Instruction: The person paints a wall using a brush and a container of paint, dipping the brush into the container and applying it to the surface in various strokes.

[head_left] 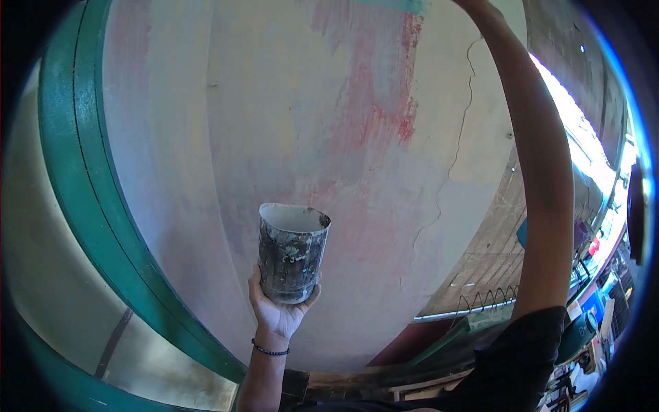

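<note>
I had the cup [292,264] in my left hand [283,317], low and near the middle, in front of the wall [329,123]. My palm was under it, with my thumb on one side and my fingers on the other, so my grip was wrapped snug around the bottom. The cup's mouth faced up. Its long way ran up and down, with the top leaning just a bit to the right. I could see the white inside at the back, but not down to the bottom. The outside was dark and splotchy.

My right arm [546,172] was up high. My right hand was past the top edge, so I can't tell how its fingers were. That arm hid some of the boards [480,254] and a bit of the wall.

The wall was pale with pink and red patches, and a long crack [456,154] ran down its right part. On the left was a green frame [79,137]. Loops of wire [489,298] were low on the right, and a green tub [579,336] was just past my black sleeve [528,343]. Dark beads [271,352] went around my left wrist.
</note>
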`<state>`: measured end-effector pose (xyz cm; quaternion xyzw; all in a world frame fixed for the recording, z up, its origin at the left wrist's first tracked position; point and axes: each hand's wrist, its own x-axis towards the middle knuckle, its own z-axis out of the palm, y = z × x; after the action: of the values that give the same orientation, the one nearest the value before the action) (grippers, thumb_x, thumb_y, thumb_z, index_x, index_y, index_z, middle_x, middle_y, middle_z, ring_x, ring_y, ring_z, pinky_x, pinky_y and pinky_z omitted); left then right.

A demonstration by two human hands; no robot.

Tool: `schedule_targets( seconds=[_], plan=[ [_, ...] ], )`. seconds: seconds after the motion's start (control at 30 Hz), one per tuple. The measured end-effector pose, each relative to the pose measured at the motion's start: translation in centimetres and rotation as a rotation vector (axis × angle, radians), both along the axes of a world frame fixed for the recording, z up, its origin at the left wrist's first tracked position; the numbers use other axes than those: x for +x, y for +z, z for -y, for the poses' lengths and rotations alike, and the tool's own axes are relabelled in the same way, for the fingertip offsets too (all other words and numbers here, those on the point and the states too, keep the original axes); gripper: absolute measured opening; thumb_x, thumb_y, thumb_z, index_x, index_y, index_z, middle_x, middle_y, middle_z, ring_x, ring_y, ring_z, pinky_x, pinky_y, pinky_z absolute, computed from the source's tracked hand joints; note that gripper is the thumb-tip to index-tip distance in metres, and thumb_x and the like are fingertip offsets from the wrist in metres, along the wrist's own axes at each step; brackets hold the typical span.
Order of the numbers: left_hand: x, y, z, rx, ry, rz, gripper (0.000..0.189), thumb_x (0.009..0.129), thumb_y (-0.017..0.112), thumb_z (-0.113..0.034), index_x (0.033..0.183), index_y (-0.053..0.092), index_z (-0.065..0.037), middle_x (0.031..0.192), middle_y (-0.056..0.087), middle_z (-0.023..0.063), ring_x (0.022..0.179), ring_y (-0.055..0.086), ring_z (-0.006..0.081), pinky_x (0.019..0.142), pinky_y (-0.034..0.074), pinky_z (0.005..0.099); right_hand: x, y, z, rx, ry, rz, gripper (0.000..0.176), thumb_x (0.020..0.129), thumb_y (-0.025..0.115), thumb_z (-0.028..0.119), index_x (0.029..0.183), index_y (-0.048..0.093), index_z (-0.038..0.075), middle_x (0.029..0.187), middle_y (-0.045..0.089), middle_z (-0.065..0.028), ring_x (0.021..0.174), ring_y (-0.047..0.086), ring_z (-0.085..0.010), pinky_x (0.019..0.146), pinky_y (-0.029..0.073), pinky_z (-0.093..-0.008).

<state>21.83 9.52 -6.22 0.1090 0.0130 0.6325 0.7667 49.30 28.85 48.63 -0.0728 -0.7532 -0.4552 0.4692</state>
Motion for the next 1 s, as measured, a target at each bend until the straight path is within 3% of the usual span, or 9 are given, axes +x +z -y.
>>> schedule_targets(
  seconds=[0.23,0.27,0.3,0.33,0.5,0.7,0.8,0.9,1.0],
  plan=[
    [-0.1,-0.3,0.3,0.008,0.021,0.0,0.078,0.097,0.054,-0.065,0.153,0.044,-0.012,0.145,0.054,0.0242,0.13,0.057,0.0461,0.1,0.058,0.0591,2.9,-14.8,-3.1,0.093,-0.183,0.294,0.016,0.09,0.066,-0.001,0.105,0.066,0.006,0.094,0.068,-0.0151,0.087,0.068,-0.0382,0.075,0.057,-0.044],
    [-0.2,-0.4,0.3,0.006,0.017,0.002,0.077,0.098,0.053,-0.065,0.153,0.044,-0.012,0.145,0.053,0.0243,0.13,0.057,0.0459,0.101,0.058,0.0595,2.9,-19.2,-2.1,-0.079,-0.268,0.262,0.017,0.088,0.068,-0.001,0.103,0.065,0.006,0.095,0.067,-0.0156,0.088,0.068,-0.0369,0.074,0.056,-0.0463],
    [-0.4,-0.3,0.2,0.002,0.027,-0.016,0.077,0.098,0.053,-0.064,0.154,0.044,-0.012,0.146,0.053,0.0246,0.131,0.057,0.0462,0.101,0.057,0.0603,3.5,-23.1,-1.5,-0.128,-0.284,0.358,0.035,0.086,0.066,0.003,0.121,0.065,0.007,0.125,0.069,-0.0145,0.104,0.07,-0.034,0.087,0.059,-0.0422],
    [-0.5,-0.1,0.1,0.001,0.041,-0.031,0.076,0.099,0.053,-0.063,0.154,0.043,-0.012,0.147,0.052,0.0249,0.131,0.056,0.0465,0.102,0.056,0.061,3.0,-26.9,0.3,-0.107,-0.193,0.389,0.021,0.085,0.071,0.001,0.105,0.065,0.004,0.117,0.07,-0.0176,0.107,0.071,-0.0356,0.089,0.06,-0.045],
    [-1.0,-0.6,-0.1,0.028,0.034,-0.033,0.074,0.1,0.052,-0.061,0.155,0.042,-0.013,0.15,0.051,0.0237,0.132,0.056,0.0459,0.106,0.052,0.0645,1.4,-37.5,6.6,-0.453,-0.108,0.464,0.021,0.084,0.071,0.001,0.104,0.069,0.005,0.117,0.071,-0.0166,0.099,0.072,-0.031,0.082,0.061,-0.0411],
    [-0.9,-1.1,-0.1,0.046,0.004,0.033,0.077,0.099,0.055,-0.06,0.157,0.04,-0.012,0.151,0.048,0.0263,0.136,0.051,0.0504,0.108,0.05,0.065,0.1,-30.0,4.5,-0.856,-0.089,0.121,0.009,0.091,0.075,0.009,0.095,0.07,0.003,0.082,0.073,-0.0152,0.072,0.071,-0.0246,0.069,0.057,-0.0364],
    [-0.8,-1.3,-0.4,0.048,-0.007,0.06,0.08,0.097,0.058,-0.06,0.157,0.038,-0.012,0.152,0.046,0.028,0.137,0.048,0.0525,0.11,0.049,0.0657,0.1,-23.0,1.4,-1.008,-0.154,-0.042,0.014,0.094,0.075,0.01,0.098,0.069,-0.001,0.087,0.075,-0.0092,0.08,0.07,-0.0126,0.075,0.058,-0.0304],
    [-0.8,-1.3,-0.4,0.072,-0.003,0.049,0.081,0.097,0.059,-0.061,0.157,0.037,-0.011,0.152,0.046,0.0284,0.137,0.048,0.0526,0.111,0.048,0.0657,0.3,-17.2,-0.4,-0.763,-0.101,-0.045,0.021,0.092,0.077,0.016,0.104,0.069,0.001,0.086,0.074,-0.0122,0.08,0.073,-0.0223,0.074,0.056,-0.038],
    [-0.9,-1.5,-0.5,0.036,0.009,0.042,0.084,0.096,0.059,-0.062,0.157,0.037,-0.009,0.152,0.046,0.0288,0.136,0.049,0.0522,0.111,0.048,0.0656,-1.5,-12.5,2.4,-0.7,-0.171,-0.167,0.003,0.094,0.07,-0.001,0.097,0.07,-0.002,0.087,0.075,-0.012,0.073,0.07,-0.0163,0.069,0.056,-0.0322]
  ],
)
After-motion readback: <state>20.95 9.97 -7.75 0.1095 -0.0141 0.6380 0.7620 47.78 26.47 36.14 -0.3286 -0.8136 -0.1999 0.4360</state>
